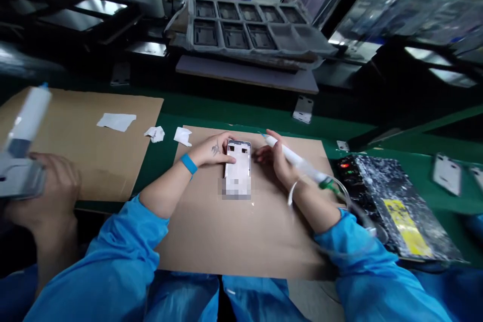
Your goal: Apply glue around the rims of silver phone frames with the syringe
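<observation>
My left hand (217, 152) grips a flat, pale phone-shaped frame (238, 163) by its left edge, thumb across its face. Two small dark openings show near the frame's upper end, and its lower end is blurred out. My right hand (278, 158), just right of the frame, holds a white dispensing syringe (292, 157) between thumb and fingers. The syringe's thin tip points up and left, apart from the frame. A clear hose runs from its green rear fitting back over my right forearm. Under both hands lies a brown cardboard sheet (211, 241).
A black box with indicator lights (400, 201) stands at right, with pale phone-shaped plates (447, 175) beyond it. Behind are a compartmented tray (245, 35) and another plate (303, 109). Paper scraps (154, 134) lie at left, near a co-worker's hand (56, 186) holding a large white syringe tool.
</observation>
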Demonstrator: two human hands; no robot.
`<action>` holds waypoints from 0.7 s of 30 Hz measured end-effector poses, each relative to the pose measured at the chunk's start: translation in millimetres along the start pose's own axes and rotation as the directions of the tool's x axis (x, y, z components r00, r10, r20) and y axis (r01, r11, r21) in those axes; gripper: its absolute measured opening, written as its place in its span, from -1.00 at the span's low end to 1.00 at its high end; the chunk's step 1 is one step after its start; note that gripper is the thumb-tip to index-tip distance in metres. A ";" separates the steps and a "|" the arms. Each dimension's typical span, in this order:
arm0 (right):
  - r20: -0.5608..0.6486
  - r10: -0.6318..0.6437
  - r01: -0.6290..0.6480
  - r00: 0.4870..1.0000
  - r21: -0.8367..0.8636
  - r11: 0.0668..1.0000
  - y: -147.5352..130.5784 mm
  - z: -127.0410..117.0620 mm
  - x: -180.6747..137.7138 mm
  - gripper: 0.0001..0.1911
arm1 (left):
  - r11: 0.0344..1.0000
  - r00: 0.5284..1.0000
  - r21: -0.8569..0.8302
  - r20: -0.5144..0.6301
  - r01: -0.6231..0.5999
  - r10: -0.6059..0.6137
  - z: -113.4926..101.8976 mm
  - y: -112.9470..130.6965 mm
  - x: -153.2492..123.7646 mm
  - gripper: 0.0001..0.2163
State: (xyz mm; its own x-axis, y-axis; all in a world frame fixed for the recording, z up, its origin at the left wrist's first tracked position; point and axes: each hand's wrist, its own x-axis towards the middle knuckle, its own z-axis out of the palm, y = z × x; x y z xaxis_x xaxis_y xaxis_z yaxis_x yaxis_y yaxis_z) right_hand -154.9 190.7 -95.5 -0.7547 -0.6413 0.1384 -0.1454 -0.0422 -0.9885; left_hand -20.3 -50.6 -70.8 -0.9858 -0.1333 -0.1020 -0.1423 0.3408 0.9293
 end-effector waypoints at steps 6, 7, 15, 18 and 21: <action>0.057 0.062 -0.067 0.996 0.093 0.993 6.4 -2.3 9.2 -0.35 | 0.901 0.995 0.422 0.033 -0.102 0.097 -5.9 9.7 -6.8 -0.43; 0.064 0.071 -0.077 0.995 0.107 0.991 5.1 -2.6 7.5 -0.37 | 0.884 0.995 0.456 0.033 -0.097 0.092 -6.1 11.5 -6.6 -0.44; 0.158 0.101 -0.104 0.982 0.011 0.995 -7.0 2.7 -9.9 -0.45 | 0.831 0.991 0.546 0.128 -0.104 0.041 6.4 22.0 -1.3 -0.52; 0.154 0.072 -0.052 0.985 -0.130 0.990 -10.9 3.3 -12.5 -0.52 | 0.841 0.989 0.525 0.136 -0.128 0.065 8.8 21.1 -0.3 -0.52; 0.162 0.057 -0.021 0.985 -0.216 0.976 -14.1 2.7 -12.7 -0.56 | 0.844 0.987 0.518 0.135 -0.141 0.082 9.5 19.6 -0.1 -0.54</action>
State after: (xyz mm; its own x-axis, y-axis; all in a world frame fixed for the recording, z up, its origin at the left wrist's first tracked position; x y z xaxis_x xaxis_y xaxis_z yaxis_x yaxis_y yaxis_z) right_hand -141.5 197.4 -83.5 -0.6481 -0.7583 0.0704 -0.2642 0.1372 -0.9546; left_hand -23.8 -35.1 -56.0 -0.9971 0.0223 -0.0724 -0.0270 0.7881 0.6150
